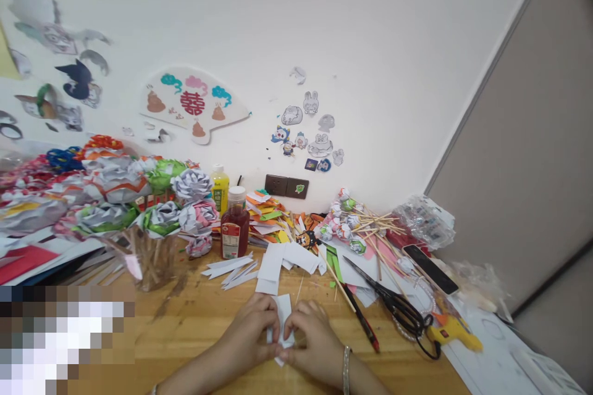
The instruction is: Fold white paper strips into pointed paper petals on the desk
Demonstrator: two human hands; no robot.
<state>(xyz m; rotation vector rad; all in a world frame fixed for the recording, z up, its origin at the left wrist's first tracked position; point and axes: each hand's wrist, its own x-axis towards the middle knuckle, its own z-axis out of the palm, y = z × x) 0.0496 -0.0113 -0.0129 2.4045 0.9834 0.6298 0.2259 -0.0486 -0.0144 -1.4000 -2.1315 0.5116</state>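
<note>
A small strip of white paper [284,307] lies between my two hands, just above the wooden tabletop. My left hand [257,330] pinches its left side, and my right hand [311,334] pinches it from the right. The thumbs meet near the lower end, where the paper looks creased or folded; the fingers hide part of it. Just beyond, larger white paper pieces [269,266] are stacked loosely. Left of those lie several narrow white paper strips [231,268].
Right of my hands lie black scissors [398,308], a red-and-black pen [365,324], a yellow glue gun [456,333] and a phone [430,268]. Behind stand a red bottle [235,225] and a yellow bottle [219,188]. Paper flowers [160,216] fill a clear container [155,262] at left.
</note>
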